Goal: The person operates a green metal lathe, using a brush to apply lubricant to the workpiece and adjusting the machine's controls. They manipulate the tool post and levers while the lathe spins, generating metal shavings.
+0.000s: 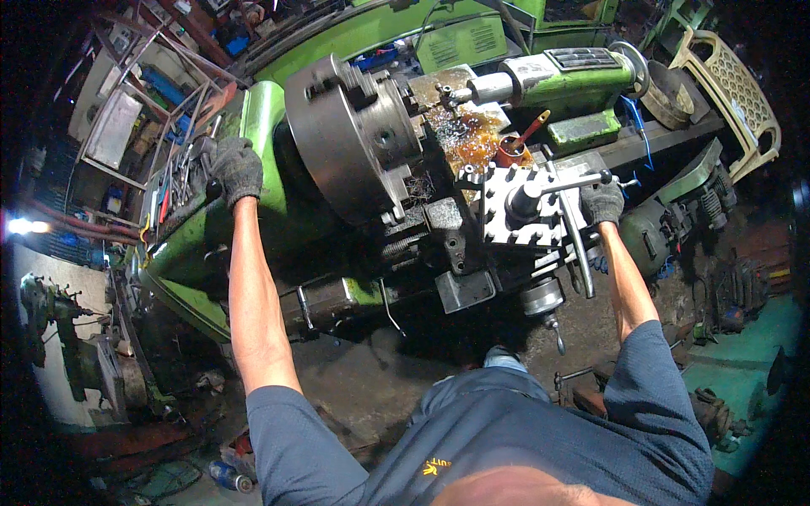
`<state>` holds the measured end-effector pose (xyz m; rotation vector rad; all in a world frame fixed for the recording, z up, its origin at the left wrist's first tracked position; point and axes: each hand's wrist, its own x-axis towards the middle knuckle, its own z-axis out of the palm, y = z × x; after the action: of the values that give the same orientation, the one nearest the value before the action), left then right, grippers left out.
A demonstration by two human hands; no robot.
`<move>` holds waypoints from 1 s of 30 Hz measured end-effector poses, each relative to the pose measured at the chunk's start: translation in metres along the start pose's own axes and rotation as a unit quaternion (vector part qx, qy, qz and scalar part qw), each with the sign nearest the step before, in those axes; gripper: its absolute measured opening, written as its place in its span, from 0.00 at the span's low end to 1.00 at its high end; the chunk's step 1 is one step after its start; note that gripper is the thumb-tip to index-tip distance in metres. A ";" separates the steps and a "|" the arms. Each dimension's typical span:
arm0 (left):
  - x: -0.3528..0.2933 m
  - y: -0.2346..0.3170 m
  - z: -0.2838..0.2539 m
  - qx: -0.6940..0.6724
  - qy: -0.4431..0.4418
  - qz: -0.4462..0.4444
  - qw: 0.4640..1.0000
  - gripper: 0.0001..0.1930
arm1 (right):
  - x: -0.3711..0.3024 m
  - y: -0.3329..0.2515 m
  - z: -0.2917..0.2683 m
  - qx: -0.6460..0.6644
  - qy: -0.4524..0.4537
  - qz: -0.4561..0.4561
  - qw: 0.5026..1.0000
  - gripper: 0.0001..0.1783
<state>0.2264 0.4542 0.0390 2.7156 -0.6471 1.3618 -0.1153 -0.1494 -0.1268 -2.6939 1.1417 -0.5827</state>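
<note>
A green metal lathe point(268, 118) lies across the view, with a big grey jaw chuck point(333, 139) in its middle. My left hand point(235, 170), in a dark grey glove, rests on the headstock left of the chuck. Its fingers are curled beside a dark knob; what they hold is hidden. To the right of the square tool post point(498, 223) is my gloved right hand point(602, 203), closed just below the ball end of the long clamping lever point(574, 182). What lies inside its fingers I cannot make out.
Hand tools point(173, 190) crowd the headstock top. A red-brown cup point(510, 152) with a brush stands on the oily carriage behind the tool post. The tailstock point(574, 76) is at back right, near a beige plastic chair point(734, 93). A crank handle point(558, 336) juts toward me.
</note>
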 end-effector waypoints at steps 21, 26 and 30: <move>0.003 0.010 -0.003 0.014 0.012 0.003 1.000 0.06 | 0.004 0.014 0.013 -0.010 0.028 -0.029 0.999 0.20; 0.001 0.005 0.000 0.016 0.010 -0.005 1.000 0.06 | 0.000 0.008 0.005 -0.021 0.033 -0.041 0.998 0.21; 0.001 0.007 0.003 0.008 -0.013 -0.014 1.000 0.06 | 0.001 0.010 0.005 -0.014 0.022 -0.031 0.999 0.21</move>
<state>0.2269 0.4465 0.0367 2.7496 -0.6006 1.3337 -0.1197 -0.1570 -0.1337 -2.7618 1.0883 -0.6421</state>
